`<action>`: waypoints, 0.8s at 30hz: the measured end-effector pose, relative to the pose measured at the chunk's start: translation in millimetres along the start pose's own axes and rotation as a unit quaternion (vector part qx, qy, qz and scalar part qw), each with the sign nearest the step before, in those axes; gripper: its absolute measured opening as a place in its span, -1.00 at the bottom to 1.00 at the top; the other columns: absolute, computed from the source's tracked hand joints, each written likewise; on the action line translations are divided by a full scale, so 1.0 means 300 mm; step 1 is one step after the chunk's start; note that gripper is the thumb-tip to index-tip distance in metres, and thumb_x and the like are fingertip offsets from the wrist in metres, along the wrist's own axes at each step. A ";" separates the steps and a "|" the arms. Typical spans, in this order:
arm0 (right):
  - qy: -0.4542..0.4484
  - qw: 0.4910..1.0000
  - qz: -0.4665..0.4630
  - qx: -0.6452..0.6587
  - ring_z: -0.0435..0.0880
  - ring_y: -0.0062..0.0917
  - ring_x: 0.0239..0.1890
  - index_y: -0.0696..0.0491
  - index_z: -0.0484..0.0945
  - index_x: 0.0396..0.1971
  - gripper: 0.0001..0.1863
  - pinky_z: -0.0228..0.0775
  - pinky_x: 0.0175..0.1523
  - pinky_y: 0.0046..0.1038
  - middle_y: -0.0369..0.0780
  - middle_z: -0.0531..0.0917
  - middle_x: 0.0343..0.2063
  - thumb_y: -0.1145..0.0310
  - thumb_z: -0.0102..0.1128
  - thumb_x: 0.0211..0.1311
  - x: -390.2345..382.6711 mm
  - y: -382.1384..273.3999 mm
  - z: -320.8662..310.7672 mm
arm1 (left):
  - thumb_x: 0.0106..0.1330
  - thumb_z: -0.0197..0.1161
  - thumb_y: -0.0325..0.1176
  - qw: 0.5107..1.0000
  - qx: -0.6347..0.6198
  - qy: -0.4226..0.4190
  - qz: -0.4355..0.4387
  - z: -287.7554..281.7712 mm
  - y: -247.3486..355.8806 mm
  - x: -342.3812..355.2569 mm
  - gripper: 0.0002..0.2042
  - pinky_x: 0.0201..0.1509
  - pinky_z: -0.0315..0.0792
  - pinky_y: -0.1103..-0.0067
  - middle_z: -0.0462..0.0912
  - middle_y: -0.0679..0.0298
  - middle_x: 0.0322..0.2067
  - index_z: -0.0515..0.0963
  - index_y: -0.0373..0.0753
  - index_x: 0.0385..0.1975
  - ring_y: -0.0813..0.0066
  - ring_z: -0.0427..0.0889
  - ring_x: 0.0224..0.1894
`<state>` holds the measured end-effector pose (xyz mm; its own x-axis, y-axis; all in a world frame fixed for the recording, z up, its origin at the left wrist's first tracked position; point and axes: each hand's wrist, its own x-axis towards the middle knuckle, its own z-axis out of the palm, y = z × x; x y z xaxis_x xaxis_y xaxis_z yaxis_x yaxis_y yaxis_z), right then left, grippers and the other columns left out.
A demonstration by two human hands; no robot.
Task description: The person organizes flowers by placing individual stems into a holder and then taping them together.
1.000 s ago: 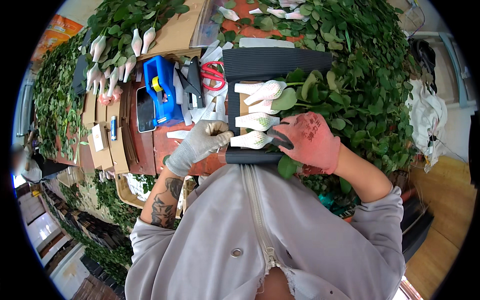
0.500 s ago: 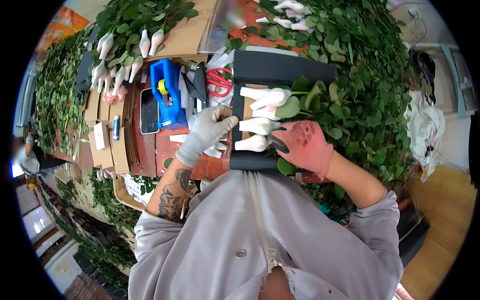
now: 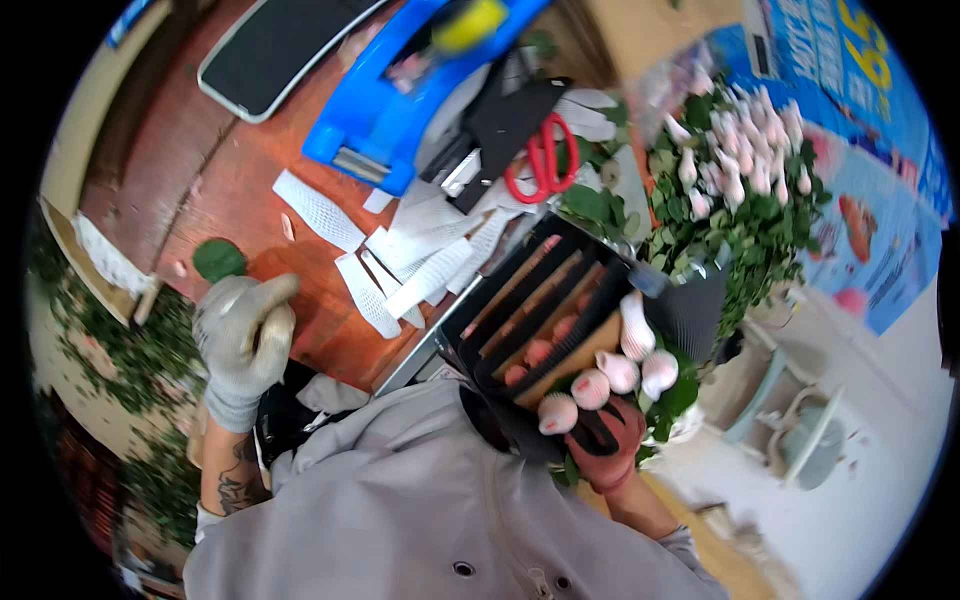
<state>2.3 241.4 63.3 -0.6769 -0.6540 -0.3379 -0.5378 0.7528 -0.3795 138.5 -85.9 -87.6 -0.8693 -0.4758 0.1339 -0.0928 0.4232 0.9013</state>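
My left hand (image 3: pixel 245 340), in a pale grey glove, is over the red tabletop at the left. Its fingers are bent with the forefinger and thumb apart, and nothing shows between them. A round green leaf (image 3: pixel 219 260) lies just beyond it. My right hand (image 3: pixel 608 445), in a red glove with dark fingertips, is closed at the rosebuds in white mesh sleeves (image 3: pixel 590 389); its fingers curl against the nearest buds, and the stems are hidden. These buds lie at the edge of a black corrugated wrapper (image 3: pixel 500 375) with cardboard strips and pink blooms layered inside.
Loose white mesh sleeves (image 3: pixel 425 280) are scattered mid-table. Beyond them are red-handled scissors (image 3: pixel 545 165), a blue tape dispenser (image 3: pixel 370 110) and a phone (image 3: pixel 285 50). More sleeved roses (image 3: pixel 745 150) stand at the far right, near a pale chair (image 3: pixel 800 430).
The view has swung round and closer to the table. My left hand has left the sleeved rosebuds and moved out to the left. The right hand stays by the buds.
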 end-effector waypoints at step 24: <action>-0.072 0.997 0.034 -0.006 0.53 -0.28 -0.03 0.01 0.55 -0.17 -0.57 0.42 -0.03 -0.32 -0.17 0.54 -0.12 0.43 0.35 -0.19 0.119 0.014 0.069 | 0.10 0.07 -0.49 0.998 -0.028 -0.022 0.059 0.028 -0.084 -0.003 -0.80 -0.50 0.27 0.42 0.47 0.11 -0.53 0.48 -0.46 -0.31 0.23 0.40 -0.56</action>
<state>-13.7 219.8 31.8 -0.6338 -0.6047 -0.4822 -0.4998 0.7960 -0.3413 137.7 -89.6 -113.8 -0.8934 -0.3894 0.2239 0.0383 0.4307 0.9017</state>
